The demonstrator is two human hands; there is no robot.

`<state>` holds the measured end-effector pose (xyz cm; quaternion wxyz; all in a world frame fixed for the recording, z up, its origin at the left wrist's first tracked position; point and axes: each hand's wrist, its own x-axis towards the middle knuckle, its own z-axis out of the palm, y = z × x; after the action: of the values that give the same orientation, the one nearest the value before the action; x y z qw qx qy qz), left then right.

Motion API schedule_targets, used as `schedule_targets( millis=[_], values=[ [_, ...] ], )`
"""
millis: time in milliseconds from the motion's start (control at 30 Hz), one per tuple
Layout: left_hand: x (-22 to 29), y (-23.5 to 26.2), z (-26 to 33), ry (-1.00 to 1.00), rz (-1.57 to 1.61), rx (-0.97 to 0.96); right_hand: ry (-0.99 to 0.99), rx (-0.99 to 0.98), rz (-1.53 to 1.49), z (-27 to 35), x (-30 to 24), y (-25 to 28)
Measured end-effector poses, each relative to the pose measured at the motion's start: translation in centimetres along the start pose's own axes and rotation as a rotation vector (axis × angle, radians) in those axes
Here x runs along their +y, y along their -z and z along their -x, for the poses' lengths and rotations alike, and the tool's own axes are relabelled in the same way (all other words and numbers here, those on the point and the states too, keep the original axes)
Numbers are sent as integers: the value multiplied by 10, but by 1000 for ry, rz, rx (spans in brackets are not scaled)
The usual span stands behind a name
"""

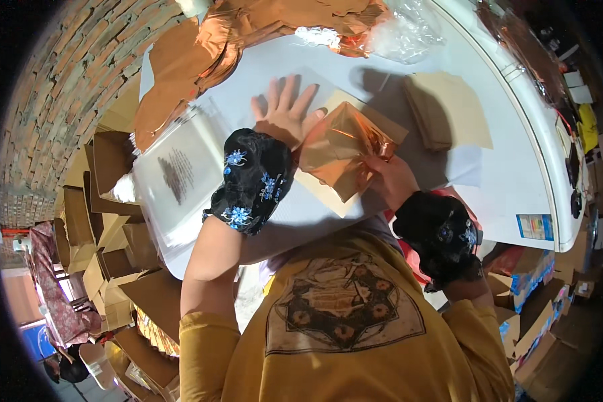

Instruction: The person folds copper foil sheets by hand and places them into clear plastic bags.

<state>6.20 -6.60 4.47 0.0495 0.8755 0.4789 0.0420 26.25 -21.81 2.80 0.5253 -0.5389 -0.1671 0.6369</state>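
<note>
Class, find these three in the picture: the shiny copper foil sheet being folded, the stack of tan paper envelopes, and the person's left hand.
shiny copper foil sheet (338, 151), head view, middle of its surface.
stack of tan paper envelopes (449, 110), head view, top sheet's centre.
left hand (283, 115), head view, back of the hand.

View, single: head-worn fisheye, the left one of a pair, looking steeply down over the wearer's chest. Faces forward across the white surface (509, 167), close range. Forearms enter from the lower edge. Brick wall (67, 74) bends along the left rim; cardboard boxes (114, 254) lie below left.
</note>
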Motion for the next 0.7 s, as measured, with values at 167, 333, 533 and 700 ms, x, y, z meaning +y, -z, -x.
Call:
schedule_targets(
  millis=[167,333,533,700],
  values=[
    [-4,-8,-10,-233,44,21,2,-32,18,-2,4,7],
    [1,-11,-19,-199,48,-173,0,-64,52,-12,8,12],
    [0,-15,-16,-257,-99,-31,-4,-42,0,-10,2,1],
    [2,-4,-26,-304,78,-45,-3,-104,45,-8,3,8]
  ],
)
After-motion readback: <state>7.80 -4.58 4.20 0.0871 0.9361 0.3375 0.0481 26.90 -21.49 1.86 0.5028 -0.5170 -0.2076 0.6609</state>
